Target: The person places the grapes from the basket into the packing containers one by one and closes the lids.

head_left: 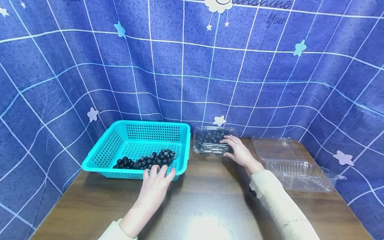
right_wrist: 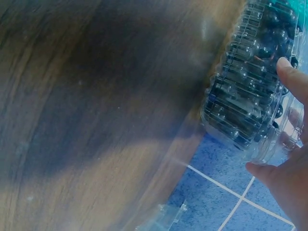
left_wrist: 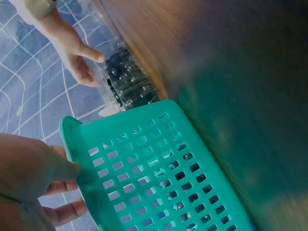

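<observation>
Nearest, a brown wood-grain table (head_left: 195, 196), shining white at 6 o'clock; toward 4, marks too unclear to read on a pale right sleeve (head_left: 280, 203). At 7, the left hand (head_left: 156, 183), fingers bent over the near rim of a turquoise basket (head_left: 180, 166), whether clamped on it impossible to tell; inside, at 8, dark round fruit (head_left: 147, 161). Between 3 and 4, a clear plastic container (head_left: 303, 181). At 4, the right hand (head_left: 240, 153), thumb and fingers spread apart at a clear box (head_left: 207, 136) of similar fruit. Farthest, a blue curtain (head_left: 168, 80), gridded, dotted with stars (head_left: 120, 29); at 1, "Sunshine" (head_left: 267, 4), partly cut off, above "You" (head_left: 274, 20).
</observation>
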Demonstrator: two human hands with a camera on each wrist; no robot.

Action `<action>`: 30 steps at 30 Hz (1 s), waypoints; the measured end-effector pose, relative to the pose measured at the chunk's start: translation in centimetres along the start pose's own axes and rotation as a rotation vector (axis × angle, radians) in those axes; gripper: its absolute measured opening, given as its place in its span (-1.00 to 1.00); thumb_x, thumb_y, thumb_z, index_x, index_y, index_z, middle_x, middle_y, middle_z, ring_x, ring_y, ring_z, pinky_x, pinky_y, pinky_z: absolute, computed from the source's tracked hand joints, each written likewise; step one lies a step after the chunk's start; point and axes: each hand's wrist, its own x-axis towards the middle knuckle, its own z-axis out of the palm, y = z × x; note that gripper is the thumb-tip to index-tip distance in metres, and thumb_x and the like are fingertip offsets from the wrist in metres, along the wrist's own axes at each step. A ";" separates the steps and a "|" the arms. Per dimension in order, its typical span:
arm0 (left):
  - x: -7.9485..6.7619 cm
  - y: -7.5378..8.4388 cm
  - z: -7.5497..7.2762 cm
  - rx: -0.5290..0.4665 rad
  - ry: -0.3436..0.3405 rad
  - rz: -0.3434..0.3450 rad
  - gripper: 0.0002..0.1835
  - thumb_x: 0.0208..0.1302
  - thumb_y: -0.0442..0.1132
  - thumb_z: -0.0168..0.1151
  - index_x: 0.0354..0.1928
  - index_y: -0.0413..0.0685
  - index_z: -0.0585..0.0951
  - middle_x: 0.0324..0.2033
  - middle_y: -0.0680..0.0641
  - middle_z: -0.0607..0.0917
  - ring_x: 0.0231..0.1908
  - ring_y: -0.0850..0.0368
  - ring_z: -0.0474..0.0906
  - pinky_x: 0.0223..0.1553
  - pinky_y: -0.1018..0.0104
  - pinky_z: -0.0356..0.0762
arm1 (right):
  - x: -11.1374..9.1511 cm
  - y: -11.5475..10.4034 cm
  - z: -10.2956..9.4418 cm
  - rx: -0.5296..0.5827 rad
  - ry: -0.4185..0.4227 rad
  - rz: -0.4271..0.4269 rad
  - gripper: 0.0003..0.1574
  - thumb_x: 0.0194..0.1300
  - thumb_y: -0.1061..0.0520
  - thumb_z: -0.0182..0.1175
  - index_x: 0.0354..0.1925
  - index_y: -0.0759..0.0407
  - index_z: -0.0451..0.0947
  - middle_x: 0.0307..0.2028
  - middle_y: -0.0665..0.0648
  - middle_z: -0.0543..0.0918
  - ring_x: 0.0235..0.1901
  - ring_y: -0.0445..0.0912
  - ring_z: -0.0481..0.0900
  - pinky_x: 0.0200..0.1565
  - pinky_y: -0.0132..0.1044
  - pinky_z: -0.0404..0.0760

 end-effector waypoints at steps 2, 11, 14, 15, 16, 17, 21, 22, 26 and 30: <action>0.0 0.0 0.0 -0.002 0.005 -0.001 -0.55 0.00 -0.26 0.42 -0.03 0.08 0.50 -0.16 -0.12 0.53 -0.15 -0.19 0.42 -0.21 -0.18 0.42 | 0.1 -0.1 -0.1 -0.007 -0.001 0.001 -0.31 -0.03 0.17 0.42 0.12 0.13 0.46 0.25 0.29 0.38 0.29 0.30 0.19 0.29 0.18 0.16; 0.1 -0.1 0.1 -0.010 0.015 0.012 -0.55 0.00 -0.26 0.43 -0.04 0.08 0.49 -0.16 -0.12 0.53 -0.16 -0.18 0.42 -0.23 -0.15 0.42 | 0.5 -0.5 -0.9 -0.108 -0.030 -0.008 -0.25 -0.14 0.16 0.49 0.09 0.08 0.48 0.20 0.25 0.42 0.24 0.27 0.27 0.11 0.25 0.38; 0.2 0.0 0.0 -0.006 0.005 0.010 -0.55 0.01 -0.24 0.42 -0.04 0.08 0.49 -0.16 -0.12 0.54 -0.15 -0.18 0.42 -0.22 -0.15 0.43 | 0.8 -0.9 -1.4 -0.155 -0.057 -0.019 -0.20 -0.21 0.19 0.51 0.09 0.09 0.47 0.18 0.24 0.45 0.21 0.23 0.32 0.04 0.21 0.45; 0.2 0.0 0.0 -0.007 0.003 0.009 -0.56 0.01 -0.24 0.42 -0.04 0.08 0.49 -0.16 -0.12 0.54 -0.15 -0.18 0.42 -0.22 -0.14 0.43 | 0.8 -1.2 -1.7 -0.167 -0.071 -0.020 -0.18 -0.22 0.20 0.51 0.09 0.09 0.47 0.17 0.24 0.45 0.19 0.22 0.33 0.00 0.21 0.48; 0.2 0.0 0.0 -0.007 0.002 0.009 -0.56 0.01 -0.24 0.42 -0.04 0.08 0.49 -0.16 -0.12 0.54 -0.15 -0.18 0.42 -0.22 -0.14 0.43 | 0.9 -1.3 -1.9 -0.177 -0.088 -0.019 -0.17 -0.23 0.20 0.51 0.10 0.09 0.47 0.17 0.24 0.45 0.18 0.22 0.34 -0.03 0.21 0.49; 0.1 0.0 0.0 -0.008 0.003 0.009 -0.56 0.01 -0.24 0.42 -0.04 0.08 0.49 -0.16 -0.12 0.53 -0.16 -0.18 0.42 -0.23 -0.14 0.43 | 1.0 -1.6 -2.3 -0.186 -0.107 -0.020 -0.17 -0.23 0.20 0.51 0.10 0.09 0.47 0.17 0.23 0.45 0.17 0.21 0.35 -0.05 0.20 0.51; 0.1 0.1 0.0 -0.010 0.014 0.011 -0.57 0.01 -0.27 0.41 -0.05 0.07 0.49 -0.18 -0.12 0.53 -0.17 -0.18 0.42 -0.24 -0.15 0.43 | 1.5 -2.5 -3.7 -0.249 -0.160 -0.011 -0.22 -0.18 0.17 0.49 0.10 0.06 0.47 0.13 0.19 0.47 0.10 0.19 0.40 -0.20 0.18 0.54; 0.1 0.1 0.0 -0.010 0.015 0.011 -0.57 0.01 -0.27 0.42 -0.05 0.07 0.49 -0.18 -0.12 0.53 -0.17 -0.18 0.42 -0.24 -0.15 0.43 | 1.7 -2.7 -4.0 -0.262 -0.167 -0.006 -0.23 -0.17 0.16 0.48 0.09 0.06 0.48 0.12 0.18 0.48 0.09 0.18 0.41 -0.21 0.17 0.53; 0.1 0.1 -0.1 -0.007 0.009 0.009 -0.56 0.01 -0.27 0.41 -0.05 0.07 0.49 -0.19 -0.12 0.52 -0.17 -0.18 0.42 -0.23 -0.16 0.42 | 2.4 -3.5 -5.7 -0.314 -0.170 0.019 -0.30 -0.13 0.12 0.46 0.06 0.04 0.49 0.10 0.14 0.49 0.08 0.17 0.40 -0.20 0.15 0.51; 0.1 0.0 -0.2 -0.008 0.000 0.007 -0.56 0.02 -0.25 0.41 -0.04 0.09 0.49 -0.18 -0.11 0.53 -0.16 -0.18 0.42 -0.23 -0.14 0.43 | 2.9 -4.2 -7.3 -0.344 -0.165 0.035 -0.33 -0.10 0.09 0.46 0.05 0.01 0.49 0.11 0.14 0.48 0.09 0.16 0.39 -0.14 0.15 0.48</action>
